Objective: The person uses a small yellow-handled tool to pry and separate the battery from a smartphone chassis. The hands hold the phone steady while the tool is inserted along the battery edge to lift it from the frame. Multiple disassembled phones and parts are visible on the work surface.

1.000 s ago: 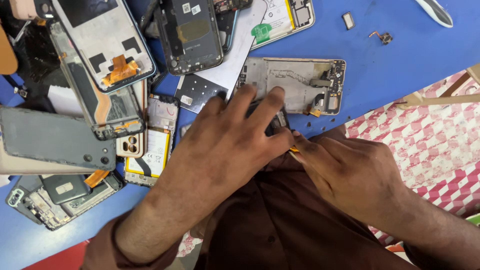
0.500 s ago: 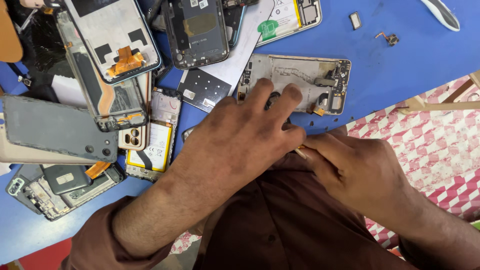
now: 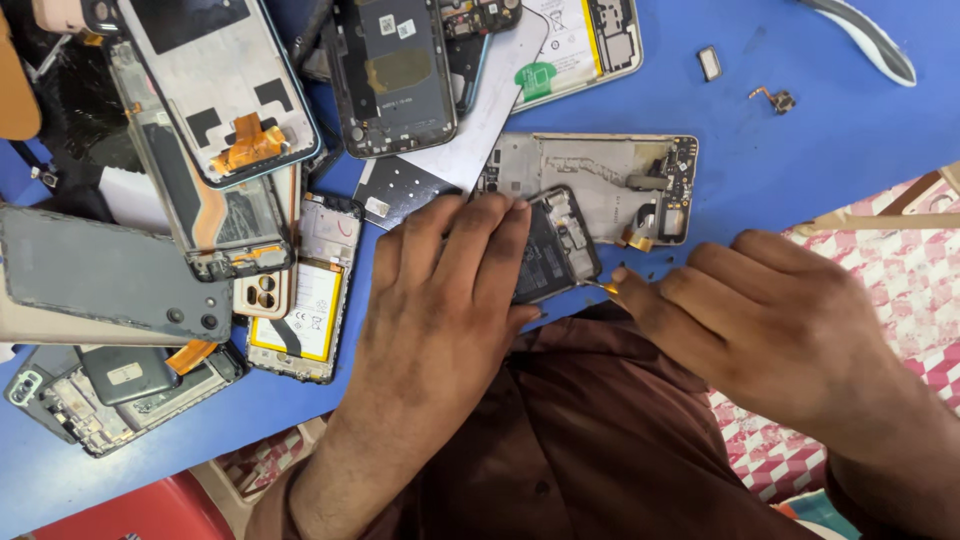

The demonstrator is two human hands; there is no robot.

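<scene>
The left hand lies flat, fingers together and stretched out, pressing down on a small dark opened phone that sits at the near edge of the blue table, just in front of a pale gutted phone frame. The right hand, just right of the dark phone, has its fingers curled and pinched around a thin yellow-tipped tool, whose tip meets the phone's right edge. More stripped phones lie heaped well to the left of the dark phone.
</scene>
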